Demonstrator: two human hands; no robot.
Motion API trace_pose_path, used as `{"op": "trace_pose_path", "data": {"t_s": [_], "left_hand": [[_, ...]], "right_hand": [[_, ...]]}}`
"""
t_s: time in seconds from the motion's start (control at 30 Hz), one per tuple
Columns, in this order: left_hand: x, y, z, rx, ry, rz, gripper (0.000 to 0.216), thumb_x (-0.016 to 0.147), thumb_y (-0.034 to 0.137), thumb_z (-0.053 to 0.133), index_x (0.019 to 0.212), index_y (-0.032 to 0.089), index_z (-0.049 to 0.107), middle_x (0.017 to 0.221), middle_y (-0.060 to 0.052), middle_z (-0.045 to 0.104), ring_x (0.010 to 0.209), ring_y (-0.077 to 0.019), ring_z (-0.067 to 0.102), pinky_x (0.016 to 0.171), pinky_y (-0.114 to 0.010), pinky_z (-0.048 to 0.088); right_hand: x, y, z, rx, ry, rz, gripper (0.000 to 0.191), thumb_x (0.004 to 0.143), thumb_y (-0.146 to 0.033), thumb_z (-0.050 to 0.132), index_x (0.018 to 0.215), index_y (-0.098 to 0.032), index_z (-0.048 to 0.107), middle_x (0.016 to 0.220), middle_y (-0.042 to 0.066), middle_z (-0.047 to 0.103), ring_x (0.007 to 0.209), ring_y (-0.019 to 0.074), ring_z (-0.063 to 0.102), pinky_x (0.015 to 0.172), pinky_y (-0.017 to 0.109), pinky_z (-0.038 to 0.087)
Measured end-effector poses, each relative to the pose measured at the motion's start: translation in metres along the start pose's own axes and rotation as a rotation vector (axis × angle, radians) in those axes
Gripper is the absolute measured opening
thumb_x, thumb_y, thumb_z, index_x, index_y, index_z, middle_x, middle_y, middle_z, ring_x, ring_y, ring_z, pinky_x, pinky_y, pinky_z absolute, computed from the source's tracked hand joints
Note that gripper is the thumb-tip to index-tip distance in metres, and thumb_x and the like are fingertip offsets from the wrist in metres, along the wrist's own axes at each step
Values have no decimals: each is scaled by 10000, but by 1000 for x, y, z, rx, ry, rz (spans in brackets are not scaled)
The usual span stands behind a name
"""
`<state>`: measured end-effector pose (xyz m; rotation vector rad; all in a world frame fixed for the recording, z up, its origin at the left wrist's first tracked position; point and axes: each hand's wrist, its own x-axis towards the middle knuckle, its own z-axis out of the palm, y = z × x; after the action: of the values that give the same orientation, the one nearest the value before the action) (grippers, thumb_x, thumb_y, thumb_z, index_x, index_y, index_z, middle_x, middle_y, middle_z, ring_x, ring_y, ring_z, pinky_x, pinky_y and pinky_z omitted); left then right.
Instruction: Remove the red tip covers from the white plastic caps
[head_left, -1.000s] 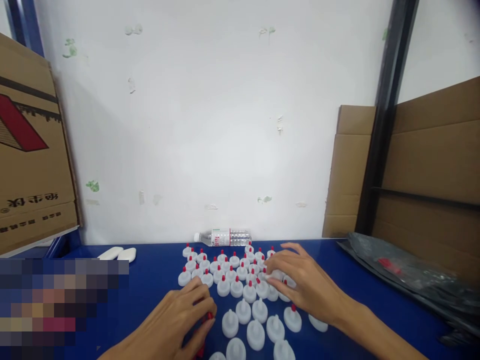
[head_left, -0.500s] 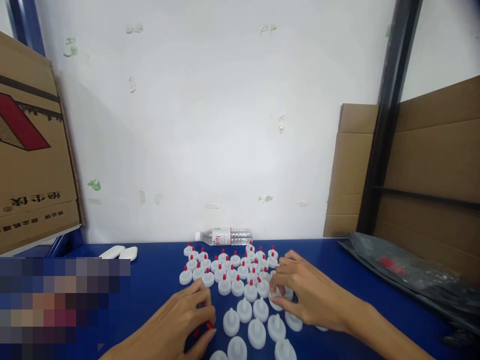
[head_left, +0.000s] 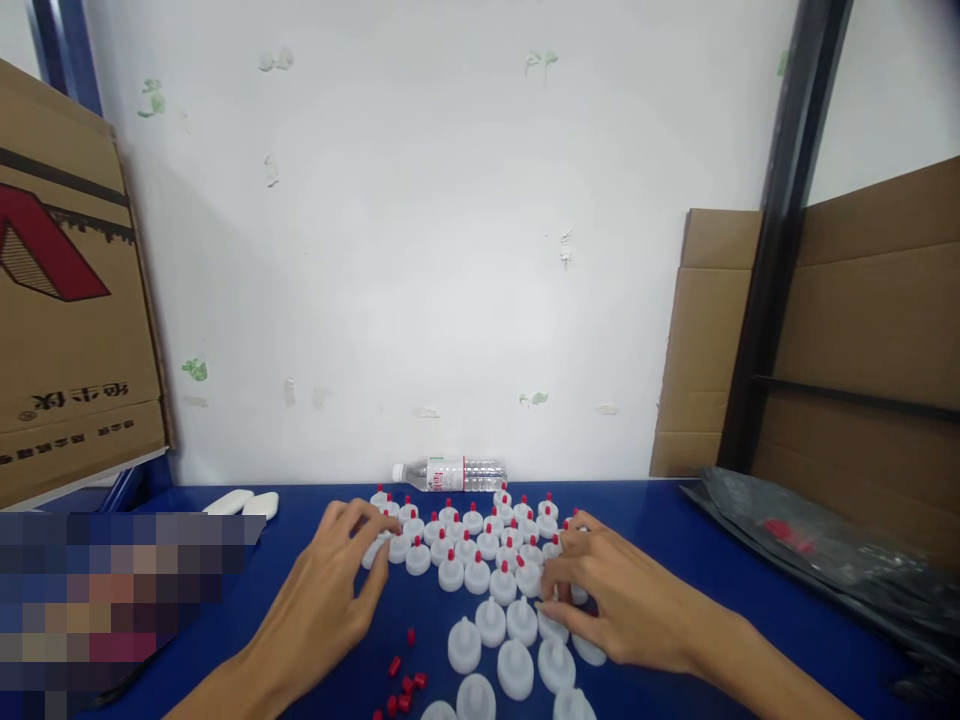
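Many white nozzle caps (head_left: 515, 670) stand upright on the blue table. Those farther back wear small red tips (head_left: 477, 558), while the nearer ones have bare nozzles. My left hand (head_left: 322, 590) reaches to the left end of the group, thumb and fingers around a white nozzle cap (head_left: 375, 550) whose top is hidden by the fingers. Below it, several loose red tips (head_left: 406, 686) lie on the table. At the right side of the group my right hand (head_left: 607, 595) has its fingers curled in a pinch over a white nozzle cap (head_left: 552, 625), partly hiding it.
A clear bottle (head_left: 465, 474) lies against the wall behind the caps. Two white objects (head_left: 244, 503) rest at the back left. Dark plastic bags (head_left: 795, 540) lie at the right. Cardboard boxes (head_left: 75, 300) and cardboard sheets (head_left: 705, 340) stand at the sides.
My left hand has moved away from the loose red tips, up and left to the leftmost nozzle cap, uncovering the tips. My right hand stays at nearly the same place.
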<state>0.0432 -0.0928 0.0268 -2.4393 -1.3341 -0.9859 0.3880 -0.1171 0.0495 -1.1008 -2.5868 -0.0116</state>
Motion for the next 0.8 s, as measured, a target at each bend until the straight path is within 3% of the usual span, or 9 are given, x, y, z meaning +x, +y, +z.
{"op": "trace_pose_path", "data": {"t_s": [0.07, 0.2, 0.43, 0.53, 0.63, 0.73, 0.8], "left_hand": [[1, -12, 4, 76, 28, -49, 298, 1059, 334, 417, 1243, 229, 627, 1169, -97, 602, 1068, -288, 550, 905, -443, 528], [2, -32, 9, 154, -62, -123, 389, 1029, 358, 449, 1328, 208, 648, 1193, -120, 617, 1066, -310, 582, 890, -452, 544], [4, -40, 4, 137, -213, -172, 244, 995, 280, 487, 974, 238, 727, 880, -51, 708, 896, -289, 674, 719, -358, 499], [4, -28, -1, 122, -227, -175, 232, 1007, 240, 437, 975, 234, 666, 848, -33, 703, 816, -261, 693, 692, -340, 471], [0, -4, -1, 51, -172, -137, 210, 1054, 294, 398, 979, 242, 587, 876, -14, 699, 778, -218, 696, 705, -323, 480], [-11, 25, 2, -170, -68, 66, 156, 1079, 315, 429, 982, 257, 536, 864, 10, 690, 726, -165, 690, 680, -272, 496], [-19, 43, 2, -249, -54, 221, 115, 1094, 282, 433, 1021, 272, 521, 924, 12, 717, 750, -137, 713, 676, -233, 510]], "right_hand": [[0, -1, -1, -28, 41, -9, 100, 994, -285, 646, 929, -247, 713, 792, -7, 704, 808, 207, 639, 968, 406, 395], [2, -2, -4, -70, 123, -61, 216, 1053, -271, 541, 913, -237, 702, 742, -10, 665, 702, 180, 592, 871, 378, 408], [6, -3, 0, -63, 315, -214, 231, 1065, -189, 489, 906, -198, 656, 860, 13, 699, 741, 164, 597, 885, 394, 404], [6, -7, 0, -49, 418, -266, 186, 1058, -159, 502, 968, -198, 660, 939, 28, 724, 806, 168, 644, 887, 387, 426], [3, -17, 2, -37, 454, -228, 205, 1048, -196, 530, 1215, -228, 644, 1154, 65, 729, 1004, 206, 691, 931, 390, 477], [0, -32, 7, -67, 438, -174, 514, 1025, -389, 614, 1493, -225, 479, 1387, 109, 662, 1218, 254, 658, 1046, 413, 500], [0, -42, 14, -97, 430, -224, 653, 1009, -523, 633, 1534, -190, 433, 1415, 117, 659, 1262, 245, 649, 1099, 386, 486]]}}
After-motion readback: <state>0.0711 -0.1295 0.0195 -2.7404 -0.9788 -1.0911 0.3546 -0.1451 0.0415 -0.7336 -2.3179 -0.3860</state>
